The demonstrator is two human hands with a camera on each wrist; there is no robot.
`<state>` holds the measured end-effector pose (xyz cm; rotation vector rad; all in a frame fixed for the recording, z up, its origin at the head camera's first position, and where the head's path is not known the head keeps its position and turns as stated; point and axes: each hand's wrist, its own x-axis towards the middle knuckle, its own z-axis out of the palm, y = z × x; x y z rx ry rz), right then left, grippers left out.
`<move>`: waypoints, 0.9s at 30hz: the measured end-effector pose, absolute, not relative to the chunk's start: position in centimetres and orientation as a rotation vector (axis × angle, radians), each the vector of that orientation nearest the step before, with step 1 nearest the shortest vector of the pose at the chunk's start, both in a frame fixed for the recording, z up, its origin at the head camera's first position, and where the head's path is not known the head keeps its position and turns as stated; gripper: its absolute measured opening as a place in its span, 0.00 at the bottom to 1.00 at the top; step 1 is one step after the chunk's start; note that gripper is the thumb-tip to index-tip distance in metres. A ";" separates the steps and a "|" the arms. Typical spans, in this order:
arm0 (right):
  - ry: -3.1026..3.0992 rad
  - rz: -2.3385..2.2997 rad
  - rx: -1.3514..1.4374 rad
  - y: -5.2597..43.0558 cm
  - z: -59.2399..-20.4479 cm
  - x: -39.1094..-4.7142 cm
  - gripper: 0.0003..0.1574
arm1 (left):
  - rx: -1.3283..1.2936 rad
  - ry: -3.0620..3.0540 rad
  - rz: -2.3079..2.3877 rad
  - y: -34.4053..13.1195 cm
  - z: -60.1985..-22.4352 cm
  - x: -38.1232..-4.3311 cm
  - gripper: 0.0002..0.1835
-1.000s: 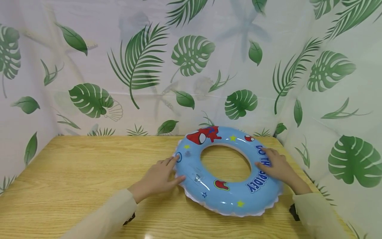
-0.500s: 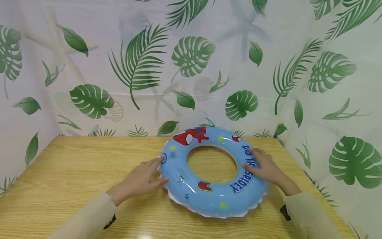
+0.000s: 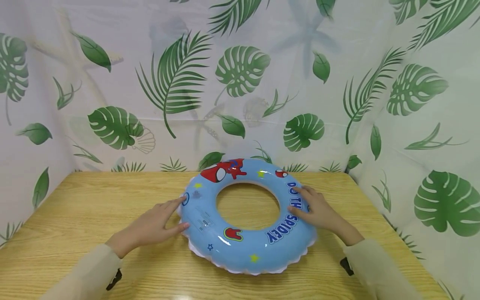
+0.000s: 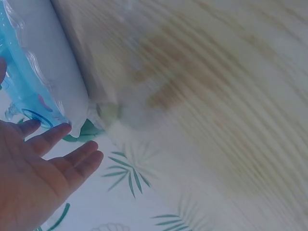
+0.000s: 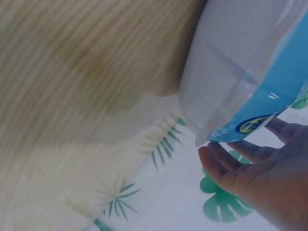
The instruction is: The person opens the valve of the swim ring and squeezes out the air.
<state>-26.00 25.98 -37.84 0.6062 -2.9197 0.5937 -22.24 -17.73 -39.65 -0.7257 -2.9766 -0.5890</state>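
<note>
Lying on the wooden table (image 3: 112, 208), the blue swim ring (image 3: 243, 248) shows wood grain through its centre hole (image 3: 247, 206). At the ring's left, the left hand (image 3: 151, 226) has its fingers extended, tips touching the ring without a grip; at its right, the right hand (image 3: 322, 213) rests loosely spread fingers against it, likewise unclosed. Just behind the ring runs the table's back edge (image 3: 131, 171), and more tabletop stretches to its left than to its right

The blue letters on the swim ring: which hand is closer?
Right. The right hand covers some of the blue letters; the left hand is at the opposite side of the swim ring.
</note>
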 end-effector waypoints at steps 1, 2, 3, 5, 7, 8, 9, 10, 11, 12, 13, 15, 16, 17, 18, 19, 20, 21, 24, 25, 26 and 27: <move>-2.916 0.596 0.617 25.8 -37.8 -26.0 0.41 | -0.729 -2.974 -0.593 -18.0 -39.6 -22.2 0.43; -2.915 0.598 0.624 25.6 -37.8 -26.0 0.41 | -0.737 -2.969 -0.601 -18.3 -39.6 -22.2 0.43; -2.916 0.600 0.629 25.3 -37.8 -26.0 0.41 | -0.742 -2.966 -0.607 -18.6 -39.6 -22.2 0.43; -2.917 0.601 0.638 24.9 -37.8 -26.0 0.41 | -0.753 -2.959 -0.625 -19.0 -39.5 -22.2 0.42; -2.918 0.599 0.647 24.6 -37.8 -26.1 0.41 | -0.765 -2.953 -0.645 -19.5 -39.5 -22.3 0.42; -2.916 0.600 0.651 24.5 -37.9 -26.1 0.41 | -0.771 -2.951 -0.654 -19.7 -39.5 -22.3 0.42; -2.916 0.600 0.656 24.3 -37.9 -26.1 0.41 | -0.773 -2.952 -0.659 -19.9 -39.5 -22.4 0.42; -2.915 0.602 0.662 24.2 -37.9 -26.1 0.41 | -0.776 -2.952 -0.666 -20.1 -39.5 -22.4 0.42; -2.913 0.602 0.668 24.1 -38.0 -26.1 0.41 | -0.775 -2.954 -0.671 -20.3 -39.5 -22.4 0.42; -2.911 0.607 0.675 23.9 -38.0 -26.1 0.40 | -0.777 -2.955 -0.678 -20.5 -39.5 -22.4 0.42; -2.907 0.612 0.684 23.8 -38.0 -26.1 0.40 | -0.778 -2.955 -0.678 -20.7 -39.5 -22.5 0.42; -2.905 0.624 0.696 23.5 -37.9 -26.1 0.40 | -0.792 -2.949 -0.684 -21.1 -39.5 -22.6 0.42; -2.902 0.628 0.704 23.4 -37.9 -26.0 0.40 | -0.795 -2.949 -0.685 -21.3 -39.5 -22.6 0.42; -2.900 0.630 0.711 23.2 -37.9 -26.0 0.40 | -0.800 -2.948 -0.684 -21.4 -39.5 -22.6 0.42; -2.900 0.634 0.714 23.1 -37.8 -25.9 0.40 | -0.808 -2.946 -0.687 -21.6 -39.5 -22.6 0.42; -2.902 0.631 0.717 23.0 -37.8 -25.9 0.40 | -0.811 -2.947 -0.689 -21.7 -39.5 -22.6 0.42; -2.903 0.633 0.719 22.9 -37.8 -25.8 0.40 | -0.817 -2.946 -0.697 -21.8 -39.5 -22.6 0.42; -2.905 0.633 0.720 22.8 -37.8 -25.8 0.40 | -0.817 -2.948 -0.704 -21.9 -39.4 -22.5 0.42; -2.914 0.632 0.715 22.7 -37.9 -25.7 0.40 | -0.833 -2.942 -0.731 -22.2 -39.4 -22.5 0.41; -2.916 0.629 0.715 22.6 -38.0 -25.7 0.40 | -0.837 -2.940 -0.739 -22.2 -39.4 -22.4 0.41; -2.917 0.629 0.716 22.6 -38.0 -25.7 0.40 | -0.842 -2.938 -0.746 -22.3 -39.4 -22.4 0.41; -2.919 0.626 0.715 22.6 -38.1 -25.7 0.40 | -0.845 -2.937 -0.751 -22.3 -39.4 -22.4 0.41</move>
